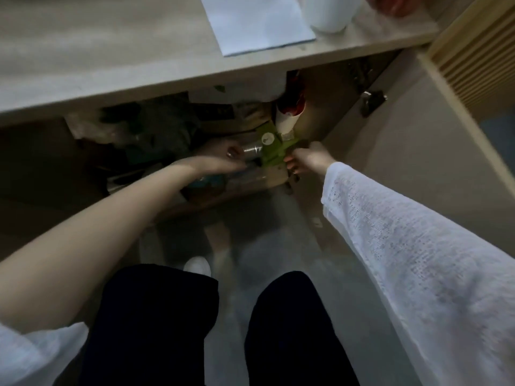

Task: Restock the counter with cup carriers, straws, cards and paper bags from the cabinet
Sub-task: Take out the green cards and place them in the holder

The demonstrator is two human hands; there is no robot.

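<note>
Both my arms reach into the open cabinet below the counter (117, 79). My right hand (309, 160) pinches the right edge of a green folded cardboard piece (271, 150) with a round logo, likely a cup carrier or card pack. My left hand (223, 160) is at its left side, fingers curled around a clear shiny plastic-wrapped bundle (252, 150). A white tube of stacked cups with a red band (287, 118) stands just behind the green piece. The picture is blurred and the cabinet is dark.
Dark bags and packets (156, 129) crowd the cabinet's left part. The open cabinet door (418, 151) stands at the right with its hinge (372, 103). A white paper sheet (250, 20) and a white cup (328, 12) lie on the counter. My legs (167, 330) stand below.
</note>
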